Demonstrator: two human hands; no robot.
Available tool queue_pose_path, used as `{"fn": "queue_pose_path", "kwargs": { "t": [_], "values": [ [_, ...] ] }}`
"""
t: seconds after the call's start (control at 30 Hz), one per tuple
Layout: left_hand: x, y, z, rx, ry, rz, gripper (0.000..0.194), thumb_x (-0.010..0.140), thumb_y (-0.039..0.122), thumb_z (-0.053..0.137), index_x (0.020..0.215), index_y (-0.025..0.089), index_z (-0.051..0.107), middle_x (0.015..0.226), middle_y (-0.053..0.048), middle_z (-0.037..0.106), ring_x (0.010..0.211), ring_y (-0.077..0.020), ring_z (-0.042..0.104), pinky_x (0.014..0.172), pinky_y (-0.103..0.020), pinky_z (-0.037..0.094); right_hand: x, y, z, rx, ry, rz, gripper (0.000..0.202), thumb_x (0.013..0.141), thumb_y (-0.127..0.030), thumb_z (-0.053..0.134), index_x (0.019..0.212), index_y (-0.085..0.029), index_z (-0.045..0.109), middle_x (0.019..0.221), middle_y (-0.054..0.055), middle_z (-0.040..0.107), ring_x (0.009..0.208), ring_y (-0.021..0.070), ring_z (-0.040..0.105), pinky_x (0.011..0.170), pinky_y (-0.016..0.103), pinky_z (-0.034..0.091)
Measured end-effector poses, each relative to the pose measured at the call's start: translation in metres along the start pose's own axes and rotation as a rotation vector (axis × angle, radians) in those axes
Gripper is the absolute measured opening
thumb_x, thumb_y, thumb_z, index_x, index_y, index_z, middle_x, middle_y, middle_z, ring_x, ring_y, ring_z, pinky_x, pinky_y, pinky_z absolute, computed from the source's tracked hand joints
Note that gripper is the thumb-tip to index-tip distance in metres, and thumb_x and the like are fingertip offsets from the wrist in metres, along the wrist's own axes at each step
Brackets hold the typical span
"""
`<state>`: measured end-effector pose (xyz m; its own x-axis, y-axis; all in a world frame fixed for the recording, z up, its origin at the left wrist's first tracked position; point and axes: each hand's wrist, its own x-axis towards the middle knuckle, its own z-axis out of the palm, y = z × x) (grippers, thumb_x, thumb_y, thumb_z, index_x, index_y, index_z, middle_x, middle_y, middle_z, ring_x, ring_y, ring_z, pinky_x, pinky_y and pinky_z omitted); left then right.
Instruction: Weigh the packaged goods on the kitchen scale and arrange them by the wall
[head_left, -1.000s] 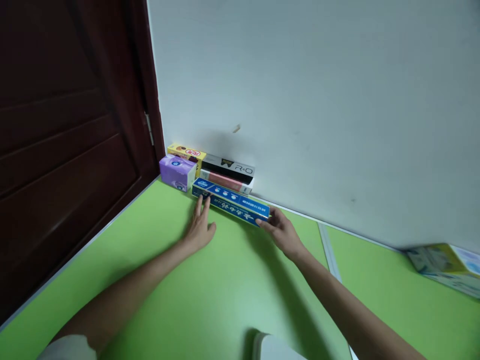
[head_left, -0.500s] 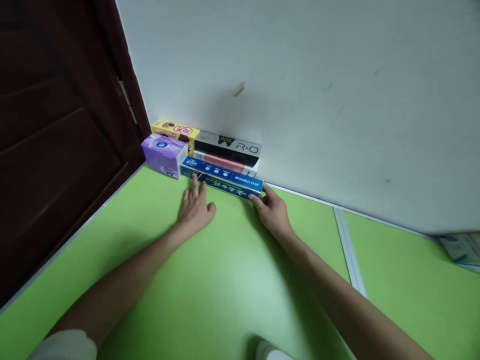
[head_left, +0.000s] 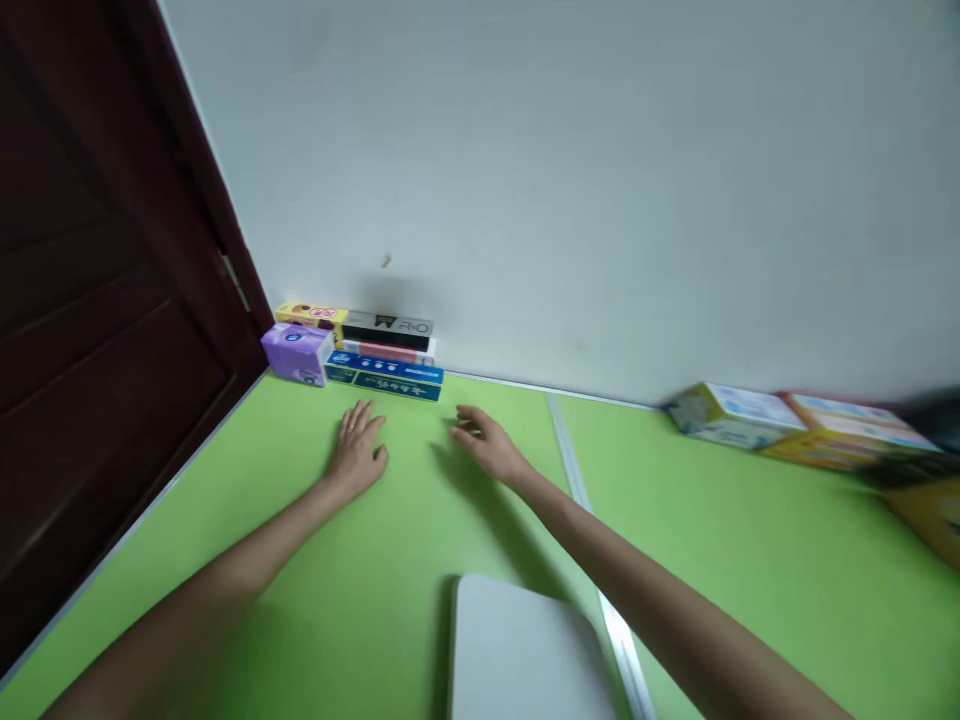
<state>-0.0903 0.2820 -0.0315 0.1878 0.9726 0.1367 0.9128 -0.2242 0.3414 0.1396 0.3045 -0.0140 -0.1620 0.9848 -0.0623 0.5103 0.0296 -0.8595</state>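
Observation:
A long blue toothpaste box (head_left: 384, 376) lies on the green surface, in front of a pink-and-white box (head_left: 390, 351) and a grey-and-black box (head_left: 387, 329) against the wall. To its left sits a purple tissue pack (head_left: 297, 353), with a yellow box (head_left: 312, 313) behind. My left hand (head_left: 357, 455) is just in front of the blue box, fingers spread, holding nothing. Off the box's right end, my right hand (head_left: 484, 442) is apart from it, fingers loosely curved and parted with nothing between them.
A white flat object with rounded corners (head_left: 525, 650) lies at the bottom middle. Blurred boxes (head_left: 757, 415) stand along the wall at right. A dark brown door (head_left: 112, 300) is on the left. A pale strip (head_left: 574, 465) crosses the green surface.
My right hand has let go of the blue toothpaste box and drawn away to the right. My left hand has pulled back from it. The view has swung right, showing more boxes.

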Motion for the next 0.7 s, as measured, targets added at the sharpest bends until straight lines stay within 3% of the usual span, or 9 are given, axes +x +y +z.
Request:
{"fn": "queue_pose_path", "kwargs": {
  "t": [0.1,0.17,0.23,0.3,0.37,0.43,0.57,0.7],
  "values": [
    [-0.036,0.035,-0.014,-0.063,-0.135,0.168,0.038,0.085,0.019,0.050,0.121,0.014,0.061,0.149,-0.014,0.043,0.142,-0.0294,0.032,0.118,-0.053,0.024,-0.066,-0.006,-0.028,-0.055,-0.121,-0.050,0.031,0.088,-0.029,0.054,0.108,-0.010,0.067,0.111,0.017,0.068,0.100,0.0251,0.064,0.089,0.041,0.051],
    [-0.056,0.070,-0.029,-0.133,-0.308,0.277,0.037,0.087,0.025,0.049,0.121,0.017,0.061,0.150,-0.013,0.041,0.143,-0.0320,0.028,0.114,-0.059,0.028,-0.111,-0.014,-0.043,-0.081,-0.195,-0.087,0.025,0.088,-0.032,0.056,0.093,-0.013,0.072,0.095,0.011,0.072,0.087,0.0212,0.066,0.080,0.035,0.052],
    [-0.072,0.112,-0.048,-0.185,-0.504,0.408,0.031,0.087,0.031,0.050,0.113,0.021,0.065,0.136,-0.012,0.055,0.134,-0.0326,0.041,0.109,-0.060,0.032,-0.151,-0.025,-0.054,-0.112,-0.304,-0.166,0.024,0.088,-0.032,0.057,0.082,-0.014,0.071,0.078,0.006,0.070,0.070,0.0155,0.062,0.069,0.028,0.050],
    [-0.085,0.156,-0.068,-0.202,-0.683,0.549,0.019,0.085,0.032,0.054,0.092,0.021,0.067,0.104,-0.008,0.066,0.107,-0.0271,0.059,0.099,-0.050,0.043,-0.186,-0.034,-0.062,-0.168,-0.416,-0.254,0.026,0.088,-0.029,0.058,0.071,-0.014,0.069,0.063,0.000,0.062,0.056,0.0102,0.052,0.059,0.023,0.044],
    [-0.097,0.196,-0.082,-0.155,-0.798,0.639,0.014,0.078,0.032,0.061,0.071,0.020,0.062,0.083,-0.004,0.062,0.085,-0.0225,0.060,0.082,-0.038,0.048,-0.217,-0.041,-0.070,-0.209,-0.484,-0.283,0.027,0.087,-0.025,0.061,0.062,-0.014,0.064,0.054,-0.005,0.052,0.049,0.0069,0.041,0.052,0.020,0.037],
    [-0.108,0.226,-0.086,-0.106,-0.888,0.675,0.019,0.072,0.031,0.064,0.060,0.019,0.056,0.072,-0.002,0.057,0.072,-0.0192,0.056,0.067,-0.029,0.045,-0.246,-0.042,-0.078,-0.164,-0.514,-0.231,0.026,0.083,-0.023,0.065,0.059,-0.015,0.061,0.053,-0.007,0.047,0.048,0.0054,0.036,0.049,0.018,0.032],
    [-0.130,0.254,-0.070,-0.101,-1.074,0.685,0.031,0.079,0.025,0.054,0.049,0.019,0.049,0.047,0.003,0.043,0.046,-0.0122,0.042,0.050,-0.025,0.033,-0.287,-0.031,-0.094,0.021,-0.611,-0.180,0.033,0.087,-0.019,0.059,0.055,-0.016,0.050,0.054,-0.008,0.043,0.049,0.0045,0.039,0.050,0.016,0.032],
    [-0.144,0.265,-0.054,-0.060,-1.104,0.607,0.026,0.082,0.029,0.051,0.057,0.021,0.055,0.040,0.005,0.042,0.036,-0.0103,0.035,0.044,-0.024,0.028,-0.305,-0.009,-0.101,0.073,-0.717,-0.241,0.043,0.082,-0.008,0.054,0.047,-0.019,0.033,0.045,-0.009,0.031,0.045,0.0067,0.036,0.049,0.019,0.032]
  ]
}}
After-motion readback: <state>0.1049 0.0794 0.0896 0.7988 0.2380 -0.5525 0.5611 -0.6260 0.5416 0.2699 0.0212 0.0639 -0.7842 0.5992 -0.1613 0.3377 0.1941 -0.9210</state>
